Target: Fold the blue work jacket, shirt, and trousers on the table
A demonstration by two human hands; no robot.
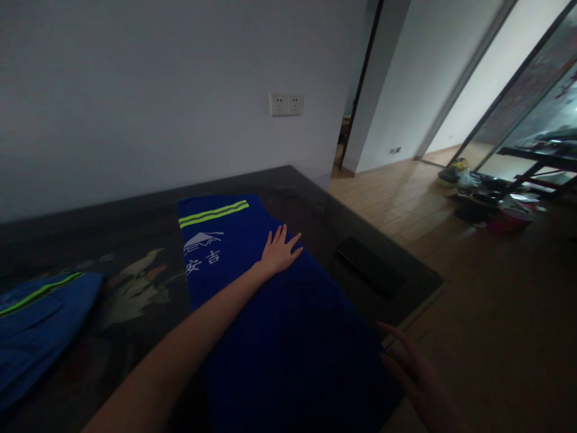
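Observation:
A blue work garment (288, 343) with yellow-green reflective stripes, a white logo and white characters lies spread on the dark table. My left hand (280, 251) rests flat on its upper right part, fingers spread. At the lower right, my right hand (412, 367) is at the garment's side edge, with its visible fingers curved and their tips apart. Dim light hides whether any cloth is between them. The garment's near end runs into deep shadow. Another blue piece of clothing (40, 331) with a similar stripe lies at the left.
The dark table (311, 204), with a printed picture on its top, stands against a wall. A black flat object (369, 264) lies near its right edge. A double socket (287, 104) is on the wall. Bags and a red container (511, 219) stand on the wooden floor.

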